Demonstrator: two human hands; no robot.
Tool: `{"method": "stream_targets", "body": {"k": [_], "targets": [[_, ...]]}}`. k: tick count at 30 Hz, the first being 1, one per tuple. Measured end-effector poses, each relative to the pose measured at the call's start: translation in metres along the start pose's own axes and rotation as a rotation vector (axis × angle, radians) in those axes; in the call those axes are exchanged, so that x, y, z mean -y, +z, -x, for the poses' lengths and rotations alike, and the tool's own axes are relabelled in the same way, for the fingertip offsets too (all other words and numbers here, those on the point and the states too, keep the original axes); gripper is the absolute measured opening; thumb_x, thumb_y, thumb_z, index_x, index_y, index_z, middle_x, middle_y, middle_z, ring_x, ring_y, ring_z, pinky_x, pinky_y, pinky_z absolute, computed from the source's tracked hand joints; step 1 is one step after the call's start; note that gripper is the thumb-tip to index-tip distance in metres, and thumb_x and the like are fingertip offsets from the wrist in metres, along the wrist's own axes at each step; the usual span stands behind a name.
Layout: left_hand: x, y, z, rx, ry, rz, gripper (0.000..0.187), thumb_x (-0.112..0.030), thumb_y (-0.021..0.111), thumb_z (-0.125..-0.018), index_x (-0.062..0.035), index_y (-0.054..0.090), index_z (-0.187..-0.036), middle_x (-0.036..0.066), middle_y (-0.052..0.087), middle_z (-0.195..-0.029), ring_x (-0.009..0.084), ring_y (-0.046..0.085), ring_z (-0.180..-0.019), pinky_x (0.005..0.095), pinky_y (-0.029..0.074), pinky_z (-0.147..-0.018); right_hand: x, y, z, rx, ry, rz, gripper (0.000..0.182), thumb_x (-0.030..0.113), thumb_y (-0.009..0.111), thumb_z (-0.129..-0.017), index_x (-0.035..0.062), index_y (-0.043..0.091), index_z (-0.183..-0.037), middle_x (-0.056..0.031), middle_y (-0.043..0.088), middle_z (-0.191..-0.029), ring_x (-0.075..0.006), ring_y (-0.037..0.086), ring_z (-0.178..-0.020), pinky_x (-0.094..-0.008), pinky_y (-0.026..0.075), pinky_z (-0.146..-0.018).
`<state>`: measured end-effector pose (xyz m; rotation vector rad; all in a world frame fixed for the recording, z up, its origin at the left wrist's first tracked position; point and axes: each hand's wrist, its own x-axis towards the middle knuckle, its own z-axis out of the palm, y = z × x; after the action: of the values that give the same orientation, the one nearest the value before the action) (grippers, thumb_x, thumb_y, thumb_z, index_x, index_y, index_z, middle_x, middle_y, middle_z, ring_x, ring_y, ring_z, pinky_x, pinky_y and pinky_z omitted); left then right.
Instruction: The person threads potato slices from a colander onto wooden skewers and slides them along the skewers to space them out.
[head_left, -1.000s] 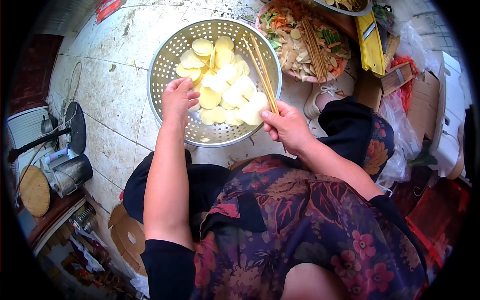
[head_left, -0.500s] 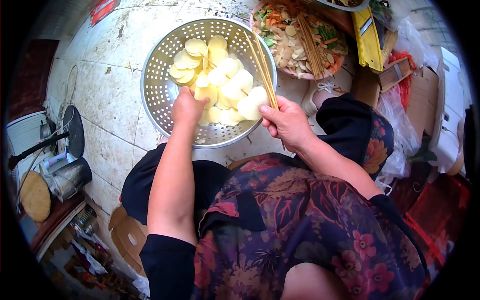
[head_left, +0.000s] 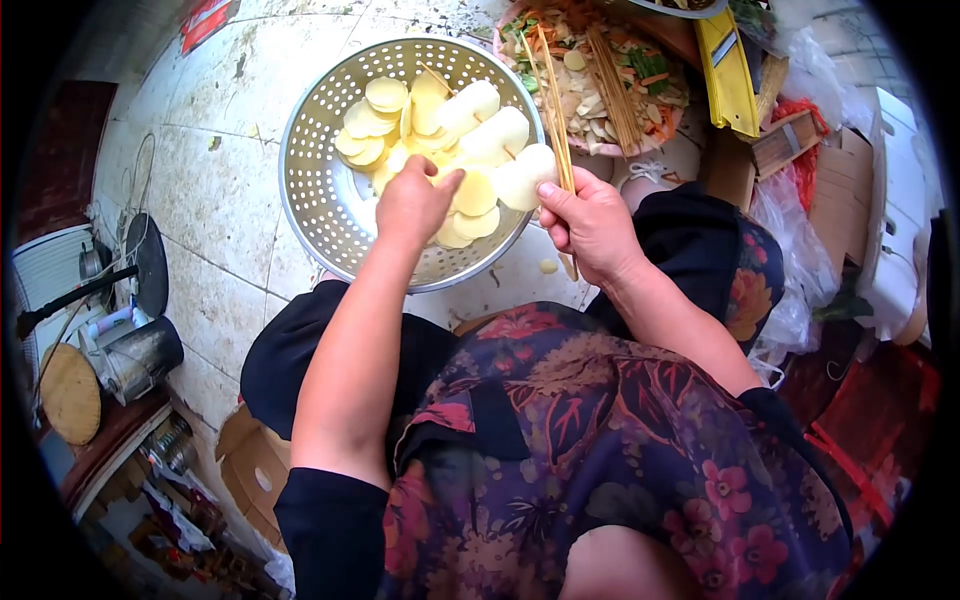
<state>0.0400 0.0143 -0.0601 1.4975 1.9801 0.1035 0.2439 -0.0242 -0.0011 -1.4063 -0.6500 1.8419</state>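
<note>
A metal colander [head_left: 318, 215] holds thin, round pale-yellow slices [head_left: 385, 95] that look like potato. My left hand [head_left: 415, 200] is over it, fingers curled in among the slices; its thumb meets a potato slice [head_left: 478, 192]. My right hand [head_left: 595, 225] grips a bundle of bamboo skewers [head_left: 556, 110], which point up and away past the colander's right rim. Its thumb also presses on a whiter round slice [head_left: 525, 177]. More whitish slices [head_left: 495, 138] lie in stacks beside it, with short stick ends showing. The left fingertips are partly hidden.
Beyond the colander, a pink basin [head_left: 600, 150] holds mixed cut vegetables, with more bamboo skewers [head_left: 615, 90] lying on top. A yellow slicer [head_left: 728, 80] leans at the right, near plastic bags [head_left: 800, 230] and cardboard. One slice [head_left: 548, 266] lies on the tiled floor.
My left hand has moved right and slightly up across the slices. My right hand has shifted a little right and up with the skewers. The slice on the floor now shows.
</note>
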Motion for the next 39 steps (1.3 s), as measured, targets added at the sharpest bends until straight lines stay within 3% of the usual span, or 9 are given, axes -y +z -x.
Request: {"method": "stream_targets", "body": {"k": [4, 6, 13, 16, 19, 22, 25, 31, 39], "targets": [[-0.006, 0.023, 0.002, 0.033, 0.029, -0.106, 0.041, -0.038, 0.072, -0.075, -0.0037, 0.056, -0.092, 0.018, 0.065, -0.087, 0.0326, 0.063, -0.086, 0.0403, 0.049, -0.074, -0.001, -0.003, 0.005, -0.002, -0.008, 0.013, 0.015, 0.016, 0.059, -0.089, 0.0046, 0.057, -0.1, 0.0006, 0.056, -0.067, -0.0031, 0.045, -0.047, -0.0163, 0.034, -0.041], [-0.002, 0.03, -0.004, 0.074, -0.012, 0.017, 0.037, -0.033, 0.073, -0.074, -0.0031, 0.055, -0.088, 0.018, 0.065, -0.087, 0.0329, 0.063, -0.085, 0.0402, 0.049, -0.074, -0.003, -0.005, 0.007, 0.024, -0.015, 0.02, 0.012, 0.016, 0.058, -0.091, 0.0059, 0.057, -0.098, 0.0019, 0.055, -0.067, -0.002, 0.044, -0.046, -0.0153, 0.033, -0.04], [0.032, 0.044, -0.011, -0.128, 0.173, 0.103, 0.033, -0.019, 0.07, -0.075, -0.0013, 0.06, -0.101, 0.019, 0.065, -0.087, 0.0333, 0.063, -0.083, 0.0401, 0.049, -0.074, -0.005, -0.011, 0.018, 0.046, -0.02, 0.101, 0.016, 0.013, 0.058, -0.089, 0.0021, 0.059, -0.1, -0.0004, 0.054, -0.067, -0.0043, 0.044, -0.047, -0.0183, 0.037, -0.042], [0.042, 0.032, -0.012, -0.06, 0.068, 0.306, 0.031, -0.013, 0.066, -0.078, -0.0006, 0.06, -0.106, 0.015, 0.066, -0.085, 0.0265, 0.064, -0.074, 0.0358, 0.05, -0.065, -0.012, -0.018, 0.025, 0.106, 0.018, 0.202, 0.017, 0.013, 0.058, -0.088, 0.0014, 0.059, -0.101, -0.0001, 0.053, -0.066, -0.0055, 0.043, -0.047, -0.0194, 0.037, -0.043], [0.034, -0.007, 0.008, -0.092, -0.19, 1.001, 0.025, -0.01, 0.063, -0.082, -0.0003, 0.06, -0.104, 0.005, 0.064, -0.082, 0.0122, 0.06, -0.058, 0.0222, 0.047, -0.05, -0.012, -0.018, 0.042, 0.191, 0.07, 0.27, 0.018, 0.013, 0.058, -0.087, 0.0012, 0.06, -0.101, 0.0001, 0.052, -0.065, -0.0061, 0.043, -0.047, -0.02, 0.037, -0.043], [0.047, -0.031, 0.018, -0.129, -0.193, 1.339, 0.031, -0.008, 0.061, -0.081, -0.0017, 0.055, -0.111, 0.007, 0.063, -0.092, 0.0157, 0.062, -0.075, 0.0291, 0.051, -0.059, -0.016, -0.017, 0.05, 0.23, 0.064, 0.304, 0.012, 0.015, 0.059, -0.09, 0.0047, 0.057, -0.096, 0.0015, 0.051, -0.063, -0.0041, 0.042, -0.044, -0.018, 0.034, -0.04], [0.052, -0.043, 0.033, -0.197, -0.176, 1.476, 0.034, -0.007, 0.058, -0.081, -0.0017, 0.052, -0.114, 0.009, 0.062, -0.099, 0.0184, 0.062, -0.084, 0.0339, 0.052, -0.066, -0.023, -0.019, 0.058, 0.245, 0.059, 0.307, 0.015, 0.015, 0.058, -0.09, 0.0043, 0.058, -0.1, 0.0009, 0.051, -0.063, -0.0045, 0.041, -0.043, -0.018, 0.033, -0.04], [0.052, -0.054, 0.056, -0.199, -0.159, 1.502, 0.037, -0.008, 0.052, -0.083, -0.0031, 0.05, -0.119, 0.009, 0.061, -0.104, 0.0217, 0.061, -0.095, 0.0371, 0.052, -0.076, -0.035, -0.02, 0.072, 0.282, 0.04, 0.273, 0.017, 0.013, 0.059, -0.088, 0.0019, 0.061, -0.101, 0.0001, 0.052, -0.064, -0.0055, 0.043, -0.047, -0.0193, 0.036, -0.042], [0.064, -0.048, 0.062, -0.248, 0.031, 1.347, 0.028, -0.011, 0.056, -0.083, 0.0005, 0.055, -0.109, 0.01, 0.061, -0.099, 0.0188, 0.062, -0.085, 0.032, 0.054, -0.072, -0.043, -0.025, 0.073, 0.307, 0.045, 0.254, 0.018, 0.012, 0.059, -0.088, 0.002, 0.061, -0.103, 0.0003, 0.052, -0.064, -0.0056, 0.043, -0.048, -0.0192, 0.036, -0.041]]}}
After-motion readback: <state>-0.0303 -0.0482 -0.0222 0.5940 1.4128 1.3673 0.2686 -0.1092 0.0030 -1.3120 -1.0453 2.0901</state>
